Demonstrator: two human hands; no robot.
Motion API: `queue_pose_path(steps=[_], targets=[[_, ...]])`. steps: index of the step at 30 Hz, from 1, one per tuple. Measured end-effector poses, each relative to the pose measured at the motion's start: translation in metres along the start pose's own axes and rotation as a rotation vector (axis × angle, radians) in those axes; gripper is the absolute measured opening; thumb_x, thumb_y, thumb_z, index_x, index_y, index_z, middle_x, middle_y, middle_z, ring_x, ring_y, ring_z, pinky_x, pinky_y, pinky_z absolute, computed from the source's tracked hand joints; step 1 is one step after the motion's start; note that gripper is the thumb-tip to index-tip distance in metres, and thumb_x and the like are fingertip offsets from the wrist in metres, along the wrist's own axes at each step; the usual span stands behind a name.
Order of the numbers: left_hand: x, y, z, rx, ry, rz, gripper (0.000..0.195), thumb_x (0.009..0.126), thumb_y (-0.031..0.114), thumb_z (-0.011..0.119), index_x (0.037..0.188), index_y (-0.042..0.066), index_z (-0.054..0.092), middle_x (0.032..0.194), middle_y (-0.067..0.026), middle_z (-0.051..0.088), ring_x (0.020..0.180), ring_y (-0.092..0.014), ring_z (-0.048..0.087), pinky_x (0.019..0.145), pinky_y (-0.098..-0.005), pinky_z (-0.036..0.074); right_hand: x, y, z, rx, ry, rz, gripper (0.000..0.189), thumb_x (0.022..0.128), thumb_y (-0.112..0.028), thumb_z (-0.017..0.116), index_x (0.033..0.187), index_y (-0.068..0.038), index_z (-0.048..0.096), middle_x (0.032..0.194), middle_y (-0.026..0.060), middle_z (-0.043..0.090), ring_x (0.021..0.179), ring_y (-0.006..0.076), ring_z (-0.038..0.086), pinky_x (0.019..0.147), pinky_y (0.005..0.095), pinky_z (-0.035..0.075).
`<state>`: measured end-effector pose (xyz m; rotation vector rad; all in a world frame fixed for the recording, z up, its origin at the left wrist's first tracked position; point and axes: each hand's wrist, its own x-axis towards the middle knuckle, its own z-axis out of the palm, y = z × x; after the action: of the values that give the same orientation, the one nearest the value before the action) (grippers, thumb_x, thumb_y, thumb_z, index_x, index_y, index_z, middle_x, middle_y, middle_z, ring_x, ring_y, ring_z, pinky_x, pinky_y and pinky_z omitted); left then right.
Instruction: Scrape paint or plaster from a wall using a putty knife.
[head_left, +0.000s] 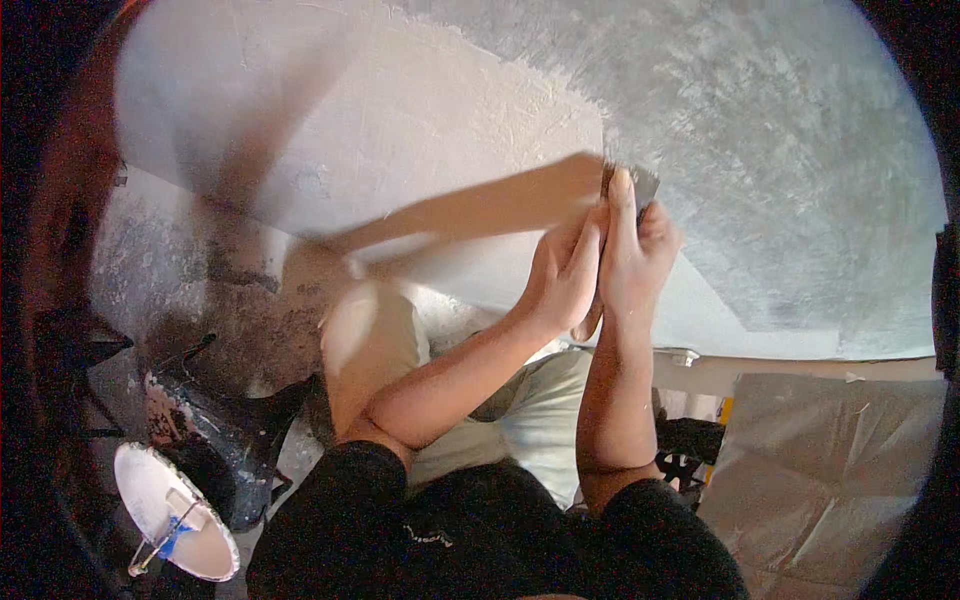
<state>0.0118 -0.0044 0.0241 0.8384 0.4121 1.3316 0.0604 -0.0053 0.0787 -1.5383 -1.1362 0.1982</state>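
Observation:
Both hands are raised at a wall (450, 97), where smooth pale plaster or filler meets a rougher grey, streaky surface. A flat dark-bladed scraper or putty knife (646, 186) stands against the wall near that border. My right hand (641, 259) grips it, with a finger stretched up along the blade. My left hand (562, 274) is closed beside it along the handle, whose rounded brown end shows below the palms. How the left fingers wrap the handle is partly hidden. The arms and tool cast a long shadow to the left across the plaster.
At the lower left is a round white-coated container (176, 517) with a metal-framed tool and something blue across it. Dark, spattered items (202, 427) lie near it. A creased brown-grey sheet (825, 465) hangs or lies at the right. A small white fitting (683, 358) sits by the wall's edge.

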Motion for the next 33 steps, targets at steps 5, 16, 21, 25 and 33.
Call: queue_pose_path(steps=[5,16,21,25,33], targets=[[-0.002,-0.008,-0.005,-0.188,-0.263,-0.073,0.041,0.104,0.032,0.031,0.122,0.000,0.048,0.112,-0.0066,0.055,0.103,-0.012,0.050,0.091,-0.0266,0.042,-0.001,0.011,-0.007,0.080,-0.025,0.062,0.031,0.095,-0.021,0.059,0.071,-0.003,0.057,0.066,-0.0071,0.052,0.062,0.0018,0.041,0.052,0.0218,0.034],[-0.006,-0.018,0.007,-0.432,-0.190,-0.259,0.049,0.104,0.035,0.024,0.132,-0.003,0.041,0.122,-0.0087,0.052,0.111,-0.013,0.048,0.097,-0.0268,0.038,0.003,0.015,-0.008,-0.082,-0.005,0.023,0.031,0.094,-0.020,0.061,0.071,0.000,0.056,0.063,-0.0060,0.052,0.061,0.0025,0.041,0.051,0.0221,0.034],[0.000,-0.017,0.004,-0.361,-0.208,-0.161,0.050,0.104,0.034,0.024,0.135,-0.002,0.038,0.125,-0.0099,0.051,0.114,-0.015,0.048,0.098,-0.0271,0.037,0.008,0.013,-0.009,-0.169,-0.021,0.022,0.028,0.093,-0.018,0.061,0.073,0.001,0.058,0.063,-0.0053,0.053,0.062,0.0026,0.042,0.052,0.0219,0.035],[0.006,0.011,0.009,-0.279,-0.123,-0.230,0.044,0.102,0.034,0.024,0.118,0.001,0.049,0.106,-0.0109,0.056,0.099,-0.017,0.053,0.089,-0.0299,0.043,0.010,0.000,0.001,-0.116,0.007,-0.013,0.031,0.093,-0.019,0.061,0.071,0.001,0.057,0.062,-0.0050,0.051,0.061,0.0026,0.040,0.051,0.0225,0.034],[0.016,0.003,0.004,-0.411,-0.190,-0.143,0.046,0.104,0.032,0.030,0.129,-0.003,0.045,0.120,-0.0097,0.055,0.111,-0.014,0.050,0.095,-0.0273,0.039,0.014,-0.003,0.008,-0.104,0.025,-0.024,0.031,0.094,-0.019,0.060,0.072,0.002,0.058,0.064,-0.0052,0.053,0.063,0.0026,0.041,0.051,0.0224,0.034]])
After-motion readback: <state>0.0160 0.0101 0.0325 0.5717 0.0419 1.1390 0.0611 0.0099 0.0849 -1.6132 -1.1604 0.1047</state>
